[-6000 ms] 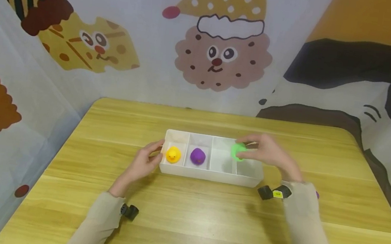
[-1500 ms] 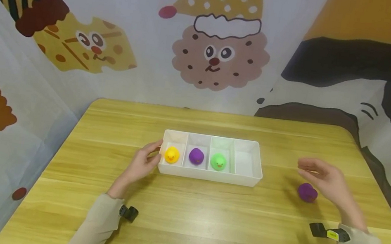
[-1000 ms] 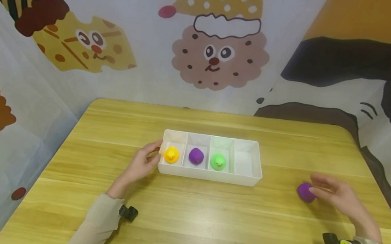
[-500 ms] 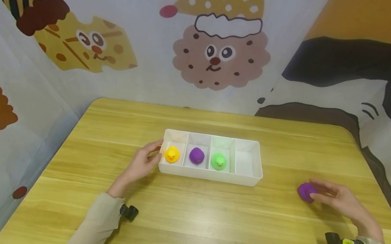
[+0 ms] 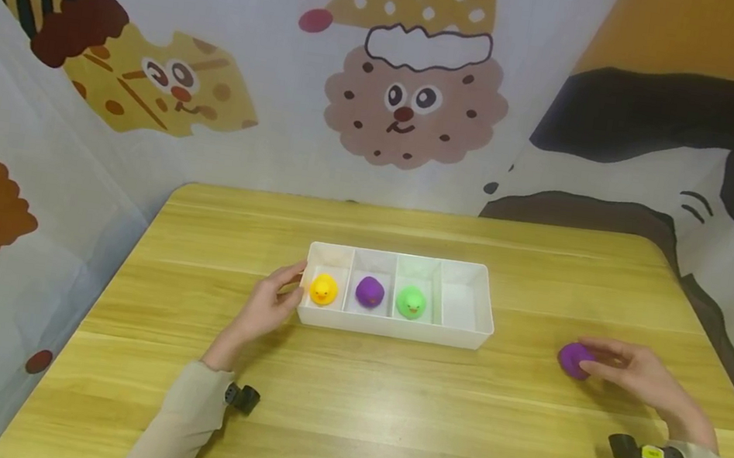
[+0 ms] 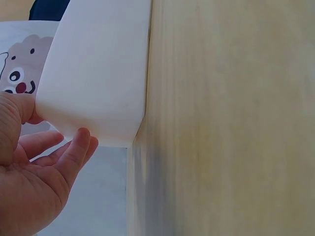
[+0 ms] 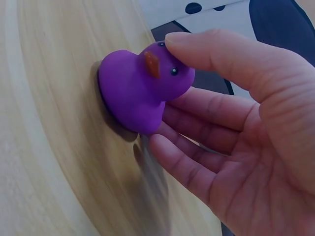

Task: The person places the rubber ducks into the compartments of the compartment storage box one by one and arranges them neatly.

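Observation:
A white box [image 5: 395, 329] with four-sided compartments in a row stands mid-table. A yellow rubber duck [image 5: 324, 289], a purple duck [image 5: 370, 292] and a light green duck [image 5: 411, 302] sit in its first three compartments from the left; the rightmost holds nothing. My left hand [image 5: 269, 308] touches the box's left end, fingers relaxed against the end wall and thumb at the rim, as the left wrist view shows. Right of the box, my right hand [image 5: 642, 375] pinches another purple rubber duck [image 7: 130, 88], thumb on its head and fingers behind it. This duck stands upright on the table.
The wooden table [image 5: 380, 434] ends at the back against a wall cloth [image 5: 274, 91] printed with cartoon figures. Both wrists wear small black cameras, the left camera [image 5: 242, 398] and the right camera [image 5: 625, 449].
The green duck went from my right hand into the third compartment. My right hand then moved right and down to the purple duck and took hold of it. The left hand stayed at the box.

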Tool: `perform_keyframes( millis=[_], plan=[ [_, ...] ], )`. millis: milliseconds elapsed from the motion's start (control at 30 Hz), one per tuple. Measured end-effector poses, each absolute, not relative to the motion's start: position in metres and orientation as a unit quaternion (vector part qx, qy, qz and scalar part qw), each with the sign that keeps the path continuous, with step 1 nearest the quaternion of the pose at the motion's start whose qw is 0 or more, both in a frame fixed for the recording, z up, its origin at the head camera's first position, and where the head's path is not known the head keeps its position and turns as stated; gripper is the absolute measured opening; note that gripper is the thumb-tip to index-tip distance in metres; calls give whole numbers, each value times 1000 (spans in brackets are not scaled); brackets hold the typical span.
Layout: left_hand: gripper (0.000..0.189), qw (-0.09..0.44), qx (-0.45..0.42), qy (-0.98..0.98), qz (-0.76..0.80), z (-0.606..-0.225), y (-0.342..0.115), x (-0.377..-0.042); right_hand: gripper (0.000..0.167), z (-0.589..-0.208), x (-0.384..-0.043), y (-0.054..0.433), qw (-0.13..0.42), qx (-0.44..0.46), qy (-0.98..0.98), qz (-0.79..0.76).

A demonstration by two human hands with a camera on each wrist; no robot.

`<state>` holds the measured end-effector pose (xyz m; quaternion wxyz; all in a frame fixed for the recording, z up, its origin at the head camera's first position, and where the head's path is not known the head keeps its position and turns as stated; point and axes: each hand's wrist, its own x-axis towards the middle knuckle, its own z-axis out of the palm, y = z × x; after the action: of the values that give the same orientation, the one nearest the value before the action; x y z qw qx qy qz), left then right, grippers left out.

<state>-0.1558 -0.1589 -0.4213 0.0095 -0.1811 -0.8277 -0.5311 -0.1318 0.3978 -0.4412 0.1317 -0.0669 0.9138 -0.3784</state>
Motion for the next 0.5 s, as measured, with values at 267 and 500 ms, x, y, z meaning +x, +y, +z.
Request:
perform_keyframes(
  millis=[267, 500],
  plan=[
    [44, 15, -185, -827, -531, -422, -159, -156, 52, -441, -132, 395, 117, -65, 914, -383],
    [44, 19, -188, -829, -527, -422, -159, -155, 51, -439, -133, 392, 106, -70, 913, -387]
  ],
)
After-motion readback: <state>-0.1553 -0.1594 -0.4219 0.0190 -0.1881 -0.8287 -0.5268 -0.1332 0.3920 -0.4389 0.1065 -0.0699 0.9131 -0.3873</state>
